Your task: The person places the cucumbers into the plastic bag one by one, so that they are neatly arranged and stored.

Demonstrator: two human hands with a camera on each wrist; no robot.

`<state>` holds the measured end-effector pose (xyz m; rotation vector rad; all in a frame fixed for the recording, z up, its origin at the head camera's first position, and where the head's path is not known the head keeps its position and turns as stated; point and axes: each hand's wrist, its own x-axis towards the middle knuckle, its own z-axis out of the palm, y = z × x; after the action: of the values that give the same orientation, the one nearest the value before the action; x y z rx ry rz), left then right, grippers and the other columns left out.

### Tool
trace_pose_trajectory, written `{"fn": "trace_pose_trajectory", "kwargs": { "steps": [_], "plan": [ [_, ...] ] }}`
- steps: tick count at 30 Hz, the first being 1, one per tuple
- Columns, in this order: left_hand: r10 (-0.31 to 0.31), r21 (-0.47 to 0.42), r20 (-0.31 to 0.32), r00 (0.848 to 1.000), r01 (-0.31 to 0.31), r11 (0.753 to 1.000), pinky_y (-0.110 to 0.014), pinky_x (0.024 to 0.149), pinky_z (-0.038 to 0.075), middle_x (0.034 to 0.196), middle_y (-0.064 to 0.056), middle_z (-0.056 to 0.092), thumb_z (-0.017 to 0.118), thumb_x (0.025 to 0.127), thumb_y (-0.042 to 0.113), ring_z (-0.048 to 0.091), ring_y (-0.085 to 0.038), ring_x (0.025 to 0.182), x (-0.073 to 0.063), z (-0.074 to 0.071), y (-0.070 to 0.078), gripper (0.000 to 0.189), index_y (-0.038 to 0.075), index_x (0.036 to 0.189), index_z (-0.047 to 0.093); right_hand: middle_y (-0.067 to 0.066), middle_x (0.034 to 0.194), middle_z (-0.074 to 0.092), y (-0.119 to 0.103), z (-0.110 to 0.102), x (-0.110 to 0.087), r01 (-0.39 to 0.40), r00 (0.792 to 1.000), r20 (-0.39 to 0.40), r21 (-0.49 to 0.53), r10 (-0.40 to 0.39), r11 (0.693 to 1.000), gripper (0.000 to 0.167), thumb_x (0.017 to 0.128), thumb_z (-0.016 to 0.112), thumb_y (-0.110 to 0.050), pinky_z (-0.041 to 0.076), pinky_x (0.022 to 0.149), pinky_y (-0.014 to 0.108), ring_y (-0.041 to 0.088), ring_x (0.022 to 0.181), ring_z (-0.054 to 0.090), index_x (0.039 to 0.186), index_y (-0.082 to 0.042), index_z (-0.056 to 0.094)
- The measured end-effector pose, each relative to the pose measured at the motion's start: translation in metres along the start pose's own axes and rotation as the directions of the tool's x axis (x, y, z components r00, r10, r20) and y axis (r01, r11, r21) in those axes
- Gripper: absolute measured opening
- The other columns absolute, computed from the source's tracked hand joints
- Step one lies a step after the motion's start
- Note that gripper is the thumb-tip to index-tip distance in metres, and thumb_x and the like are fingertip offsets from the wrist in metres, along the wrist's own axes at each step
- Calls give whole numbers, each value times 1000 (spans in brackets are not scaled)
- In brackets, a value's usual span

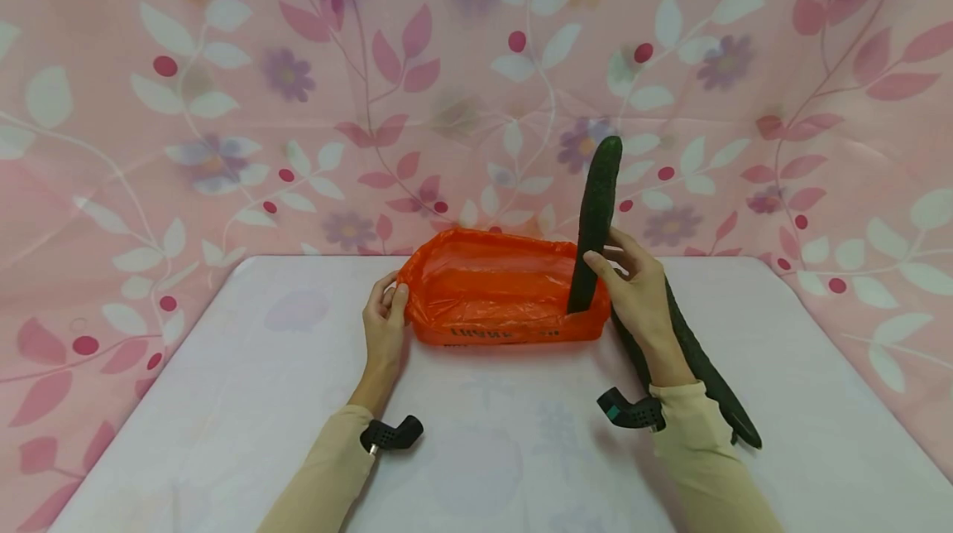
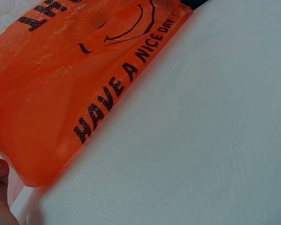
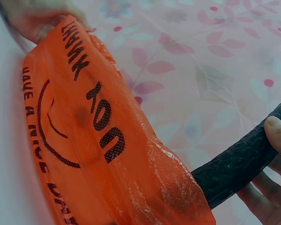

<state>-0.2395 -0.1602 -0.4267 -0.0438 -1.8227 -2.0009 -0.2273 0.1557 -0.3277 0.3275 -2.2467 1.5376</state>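
Note:
An orange plastic bag [image 1: 506, 326] with black lettering stands on the table, its wide mouth spread. My left hand [image 1: 383, 326] pinches the bag's rim at the left end, thumb on the near side. In my right hand [image 1: 642, 297] is a dark green cucumber [image 1: 598, 194], held nearly upright between thumb and fingers. Its lower end dips inside the bag's right end and is hidden behind the near wall in the right wrist view. The printed bag [image 2: 47, 108] fills the upper left of the left wrist view.
More cucumbers [image 1: 703, 363] lie on the white-covered table [image 1: 476, 450] to the right, partly under my right hand and forearm. A pink floral cloth [image 1: 462, 103] hangs behind the table's far edge.

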Motion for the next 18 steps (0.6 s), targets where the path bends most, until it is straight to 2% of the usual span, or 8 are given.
{"fn": "trace_pose_trajectory", "kwargs": {
  "steps": [5, 12, 18],
  "plan": [
    [-4, -13, -4, 1000, 4, 1000, -23, 53, 37, 69, 3, 49, 53, 96, 15, 42, -12, 57, 0, 0, 1, 34, -1, 126, 53, 15, 122, 61, -2, 1, 0, 22, 1000, 9, -30, -21, 999, 46, 91, 62, -13, 47, 85, 14, 22, 109, 61, 136, -9, 50],
    [-6, -17, -8, 1000, 6, 1000, -23, 53, 38, 70, 3, 51, 54, 96, 15, 43, -11, 58, 0, 0, 1, 33, 0, 126, 53, 16, 121, 60, 0, 2, 1, 52, 998, 22, -8, -52, 999, 45, 91, 62, -11, 48, 81, 12, 12, 103, 61, 135, -7, 51],
    [-8, -17, -5, 1000, 8, 1000, -22, 54, 39, 71, 4, 53, 54, 96, 15, 45, -9, 59, 0, 0, 0, 33, 0, 125, 54, 16, 122, 60, 0, 3, 0, 48, 999, 15, -12, -48, 999, 46, 91, 62, -10, 48, 80, 11, 28, 108, 60, 135, -7, 51]
  ]
}}
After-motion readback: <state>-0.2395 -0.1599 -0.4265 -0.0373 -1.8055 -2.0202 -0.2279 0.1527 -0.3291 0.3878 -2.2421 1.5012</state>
